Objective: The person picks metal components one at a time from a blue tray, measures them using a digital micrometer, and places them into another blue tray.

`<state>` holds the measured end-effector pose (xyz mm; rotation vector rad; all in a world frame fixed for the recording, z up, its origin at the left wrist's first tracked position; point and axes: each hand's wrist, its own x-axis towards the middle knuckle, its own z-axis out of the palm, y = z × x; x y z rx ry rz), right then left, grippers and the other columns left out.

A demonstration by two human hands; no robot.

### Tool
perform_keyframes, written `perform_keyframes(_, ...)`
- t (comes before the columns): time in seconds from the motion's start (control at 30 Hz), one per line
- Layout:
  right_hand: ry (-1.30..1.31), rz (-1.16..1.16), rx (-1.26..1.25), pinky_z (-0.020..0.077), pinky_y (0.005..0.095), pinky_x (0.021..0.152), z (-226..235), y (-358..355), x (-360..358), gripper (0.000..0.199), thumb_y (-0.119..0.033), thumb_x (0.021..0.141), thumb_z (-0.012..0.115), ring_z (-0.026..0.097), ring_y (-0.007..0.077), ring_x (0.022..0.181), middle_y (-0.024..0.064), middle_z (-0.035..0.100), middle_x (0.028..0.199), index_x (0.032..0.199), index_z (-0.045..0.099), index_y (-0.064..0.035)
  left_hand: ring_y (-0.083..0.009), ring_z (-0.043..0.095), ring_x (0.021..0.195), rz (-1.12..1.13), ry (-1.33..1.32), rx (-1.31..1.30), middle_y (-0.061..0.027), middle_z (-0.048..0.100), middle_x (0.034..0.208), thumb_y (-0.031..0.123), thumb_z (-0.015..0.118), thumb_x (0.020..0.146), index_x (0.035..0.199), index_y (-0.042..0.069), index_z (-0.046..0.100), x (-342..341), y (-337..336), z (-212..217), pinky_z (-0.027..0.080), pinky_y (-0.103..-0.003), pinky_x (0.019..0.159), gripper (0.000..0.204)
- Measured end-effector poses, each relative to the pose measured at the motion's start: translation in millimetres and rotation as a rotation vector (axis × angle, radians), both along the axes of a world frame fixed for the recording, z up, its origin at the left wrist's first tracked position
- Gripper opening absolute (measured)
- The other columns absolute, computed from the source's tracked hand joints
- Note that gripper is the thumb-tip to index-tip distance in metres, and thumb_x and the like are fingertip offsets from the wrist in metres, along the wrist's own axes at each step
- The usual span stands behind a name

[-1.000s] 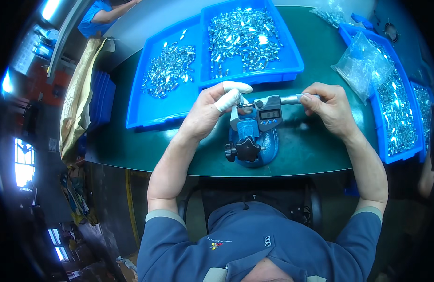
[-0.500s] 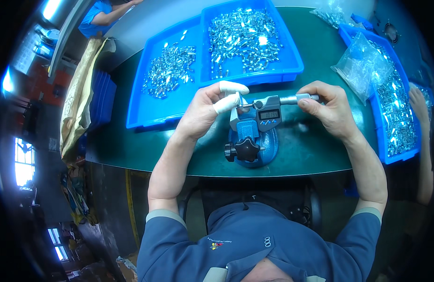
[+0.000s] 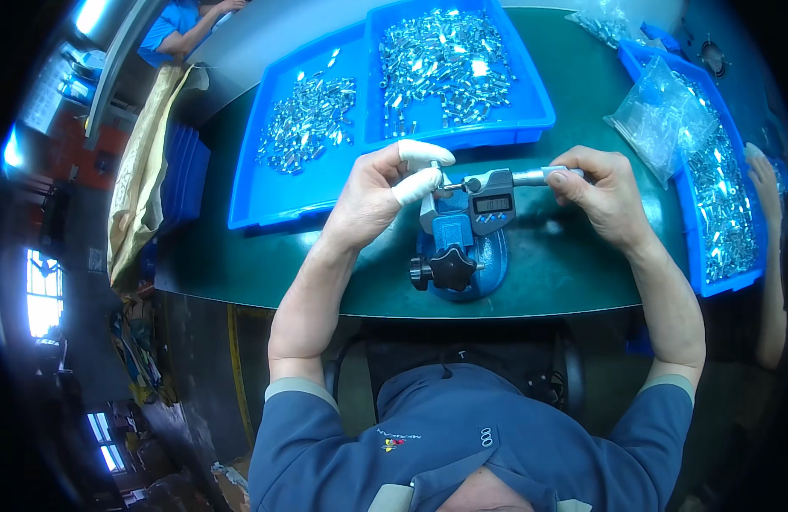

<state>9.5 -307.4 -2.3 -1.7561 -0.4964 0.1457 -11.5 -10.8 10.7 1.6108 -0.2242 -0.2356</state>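
Note:
A digital micrometer (image 3: pixel 494 183) with a small screen is clamped in a blue stand (image 3: pixel 491 271) that has a black star knob (image 3: pixel 453 269). My left hand (image 3: pixel 370 196), with white finger cots on thumb and forefinger, is closed in a pinch at the micrometer's jaws. Between those fingertips shows a bit of a small metal cylinder (image 3: pixel 437 165), mostly hidden. At the other end, my right hand (image 3: pixel 610 194) grips the micrometer's silver thimble (image 3: pixel 531 177) near its tip, thumb and forefinger curled round it.
Behind the stand are two blue trays, the left tray (image 3: pixel 279 203) and the right tray (image 3: pixel 462 136), holding many small metal cylinders. Another blue tray (image 3: pixel 697 247) stands far right under a clear plastic bag (image 3: pixel 654 119). Another person's hand (image 3: pixel 763 183) is beside it. All rest on a green table (image 3: pixel 573 256).
My right thumb and fingers have curled and shifted on the thimble end. The reading on the screen looks different. My left hand keeps its pinch almost in place.

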Motion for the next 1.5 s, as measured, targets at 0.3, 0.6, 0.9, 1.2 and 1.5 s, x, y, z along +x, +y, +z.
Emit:
perform_keyframes(0.3,0.004,-0.007,-0.006,0.0432,0.0226,0.058,-0.9,0.5,0.7,0.026,-0.025,0.092,0.068,0.058,0.0082,0.063,0.0025,0.061,0.07,0.087,0.069,0.001,-0.0126,0.068,0.082,0.009,0.004,0.038,-0.0054,0.07,0.087,0.014,0.066,0.093,0.113,0.005,0.067,0.0,1.0,-1.1,0.054,-0.027,0.072,0.022)
perform_keyframes(0.6,0.009,-0.001,0.002,0.0428,0.0227,0.058,0.2,0.1,0.6,0.027,-0.025,0.092,0.068,0.057,0.008,0.063,0.0025,0.061,0.07,0.087,0.069,0.0012,-0.013,0.068,0.083,0.005,-0.026,0.031,-0.0053,0.069,0.088,0.017,0.065,0.094,0.114,0.005,0.067,-0.3,-0.1,-2.2,0.054,-0.027,0.072,0.023)
perform_keyframes(0.9,0.002,0.017,0.017,0.043,0.0221,0.059,-0.9,0.5,0.2,0.025,-0.023,0.092,0.069,0.056,0.0072,0.066,0.0019,0.061,0.072,0.09,0.068,0.0013,-0.0127,0.068,0.083,0.016,0.003,0.042,-0.0052,0.069,0.088,0.014,0.063,0.095,0.114,0.004,0.067,-1.2,-1.9,1.8,0.053,-0.025,0.068,0.022)
perform_keyframes(1.2,0.018,0.034,0.015,0.0437,0.0211,0.065,3.7,-0.7,-1.9,0.022,-0.019,0.089,0.071,0.057,0.0062,0.072,0.0013,0.064,0.079,0.096,0.068,0.001,-0.0115,0.065,0.084,0.039,-0.056,0.043,-0.0059,0.07,0.089,0.014,0.064,0.095,0.114,0.004,0.067,0.2,-1.5,0.1,0.051,-0.026,0.076,0.022)
perform_keyframes(1.5,0.035,0.027,-0.004,0.0444,0.0209,0.065,5.3,-0.6,-2.2,0.022,-0.019,0.088,0.071,0.057,0.0055,0.073,0.0008,0.064,0.08,0.097,0.068,0.0009,-0.0256,0.065,0.104,0.811,-0.743,0.756,-0.0133,0.069,0.109,0.008,0.072,0.086,0.119,-0.001,0.064,35.1,65.4,10.9,0.049,-0.036,0.093,0.035)
